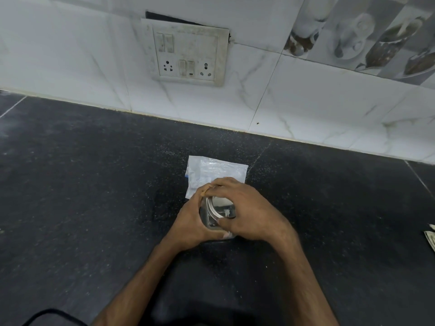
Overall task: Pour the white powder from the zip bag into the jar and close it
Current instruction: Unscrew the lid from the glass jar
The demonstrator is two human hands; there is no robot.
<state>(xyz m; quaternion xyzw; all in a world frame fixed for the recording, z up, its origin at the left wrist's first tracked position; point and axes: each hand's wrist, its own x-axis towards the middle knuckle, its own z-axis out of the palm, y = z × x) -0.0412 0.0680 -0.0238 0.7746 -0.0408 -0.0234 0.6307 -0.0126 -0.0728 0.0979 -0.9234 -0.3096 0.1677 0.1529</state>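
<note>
Jar (209, 221) work is nearly all under my palms: the clear jar stands upright on the dark speckled desk (94, 184), close in front of me, and both my grips are on it. My left grip (190, 222) wraps around the jar's body from the left side, fingers curled round the wall. My right grip (249, 212) arches over the top, fingertips at the far edge and thumb at the near edge of the metal lid (213, 205), which shows as a bright ring in the gap between my hands. I judge this to be the closing step, though I cannot tell whether the lid is seated fully or at a slant. The jar should feel rigid and smooth-walled, likely a little slick if powder dust clings to it, so the body wants a full wrap low down while the lid is taken by its rim alone. How much powder sits inside is hidden by my hands. The zip bag (211, 169) lies flat on the desk just beyond the jar, its near edge tucked behind my fingers. It looks thin, limp and light, and flattened enough that I take it as emptied. Neither grip touches it as far as I can see.
</note>
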